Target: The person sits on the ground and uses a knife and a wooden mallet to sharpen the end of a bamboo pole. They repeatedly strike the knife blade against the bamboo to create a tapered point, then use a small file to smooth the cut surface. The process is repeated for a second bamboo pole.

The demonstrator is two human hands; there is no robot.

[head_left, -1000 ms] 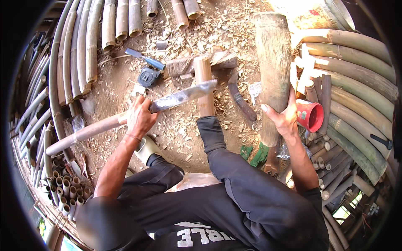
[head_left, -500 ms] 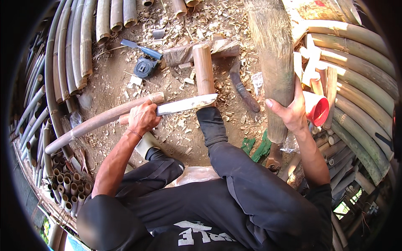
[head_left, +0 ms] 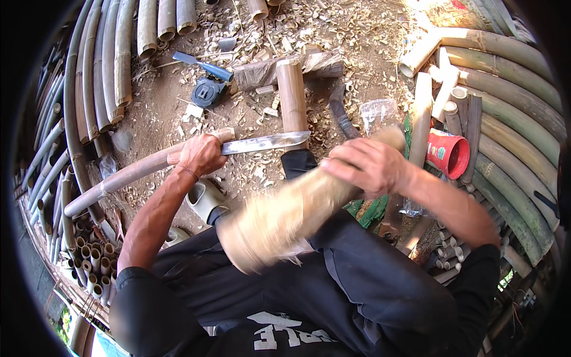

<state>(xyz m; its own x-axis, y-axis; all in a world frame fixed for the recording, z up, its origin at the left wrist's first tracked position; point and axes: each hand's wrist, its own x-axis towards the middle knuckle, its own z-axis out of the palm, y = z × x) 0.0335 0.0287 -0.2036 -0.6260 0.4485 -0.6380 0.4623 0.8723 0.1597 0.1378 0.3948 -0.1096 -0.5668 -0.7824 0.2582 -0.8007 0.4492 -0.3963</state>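
My left hand is closed on the wooden handle of a machete. Its broad steel blade points right, with the tip over the near end of a short bamboo piece. Under or beside that hand lies a long bamboo pole; whether they touch is unclear. In my right hand is a thick wooden club, gripped near its narrower end. The club is smeared by motion and slants across above my lap, its frayed wide end toward the lower left.
A blue-handled chisel and black tape measure lie near a short log. Beyond my knee is a dark curved tool, partly covered. A red plastic cup and stacked bamboo poles stand right. Shavings cover the ground.
The club has swung from upright at the right to slanting over my lap, and my right hand has moved left with it. My left hand and the machete have barely shifted.
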